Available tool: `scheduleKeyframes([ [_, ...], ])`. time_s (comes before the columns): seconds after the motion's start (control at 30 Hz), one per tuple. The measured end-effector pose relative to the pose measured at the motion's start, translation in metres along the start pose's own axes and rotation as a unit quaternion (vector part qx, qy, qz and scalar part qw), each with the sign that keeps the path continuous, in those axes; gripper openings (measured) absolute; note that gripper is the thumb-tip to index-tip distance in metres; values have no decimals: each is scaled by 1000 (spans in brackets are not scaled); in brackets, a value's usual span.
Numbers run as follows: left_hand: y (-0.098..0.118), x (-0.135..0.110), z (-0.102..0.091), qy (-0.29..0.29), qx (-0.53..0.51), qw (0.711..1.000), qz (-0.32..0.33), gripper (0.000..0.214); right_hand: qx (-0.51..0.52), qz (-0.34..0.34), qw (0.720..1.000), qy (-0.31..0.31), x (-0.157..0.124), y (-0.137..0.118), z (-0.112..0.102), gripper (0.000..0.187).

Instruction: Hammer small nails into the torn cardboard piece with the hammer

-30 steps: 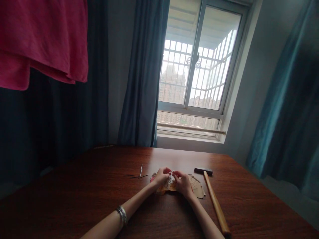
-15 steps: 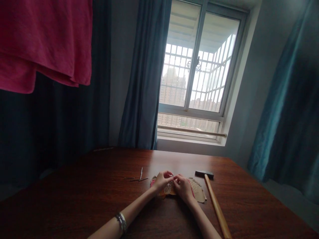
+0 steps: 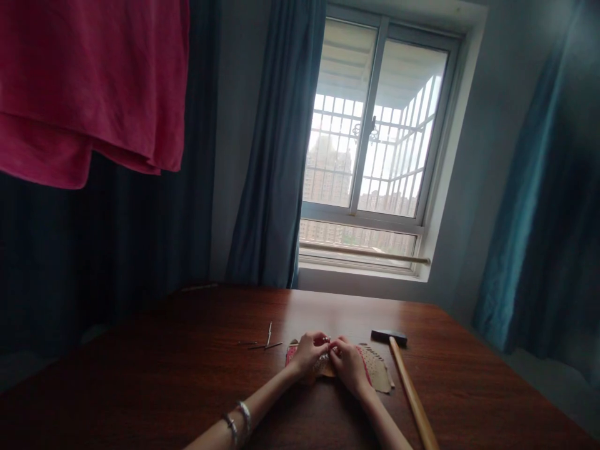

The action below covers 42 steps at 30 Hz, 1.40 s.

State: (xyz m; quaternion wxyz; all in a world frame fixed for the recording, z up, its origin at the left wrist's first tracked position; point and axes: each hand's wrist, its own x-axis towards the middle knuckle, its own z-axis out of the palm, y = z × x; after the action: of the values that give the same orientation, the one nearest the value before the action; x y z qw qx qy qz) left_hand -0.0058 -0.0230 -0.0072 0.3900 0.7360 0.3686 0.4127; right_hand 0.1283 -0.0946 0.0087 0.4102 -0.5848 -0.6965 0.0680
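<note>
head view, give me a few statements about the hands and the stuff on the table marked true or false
1. The left hand and right hand meet on the perforated leather pieces. True.
2. The mallet lies left of the hands. False: it lies to their right.
3. Bracelets sit on the left wrist. True.
4. The right hand holds the thin metal tools. False: they lie on the table, left of the hands.
5. A red cloth hangs at the upper left. True.
</note>
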Motion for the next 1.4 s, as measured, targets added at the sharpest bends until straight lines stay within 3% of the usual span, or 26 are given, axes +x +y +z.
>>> scheduleKeyframes([
  [0.2,8,-4,-2,6,29,1000,-4,18,26,-4,1000,-10,0,-5,-17,24],
  [0.37,10,-5,-2,0,30,999,-16,15,-124,55,990,29,-4,9,-57,27],
  [0.53,8,-5,-1,6,17,1000,-11,14,-359,163,918,39,-20,38,-95,36],
  [0.6,10,-6,-1,7,12,1000,0,14,-394,229,890,24,-26,46,-107,37],
  [0.7,14,-8,-2,11,25,1000,3,14,-371,309,875,-18,-35,54,-119,40],
  [0.83,16,-9,-2,11,20,1000,0,13,-315,350,880,-64,-47,61,-124,38],
  [1.03,9,-7,-1,12,30,999,6,14,-297,346,886,-86,-67,64,-120,26],
  [1.4,14,-9,-3,17,48,999,20,14,-354,307,883,-43,-97,48,-112,32],
])
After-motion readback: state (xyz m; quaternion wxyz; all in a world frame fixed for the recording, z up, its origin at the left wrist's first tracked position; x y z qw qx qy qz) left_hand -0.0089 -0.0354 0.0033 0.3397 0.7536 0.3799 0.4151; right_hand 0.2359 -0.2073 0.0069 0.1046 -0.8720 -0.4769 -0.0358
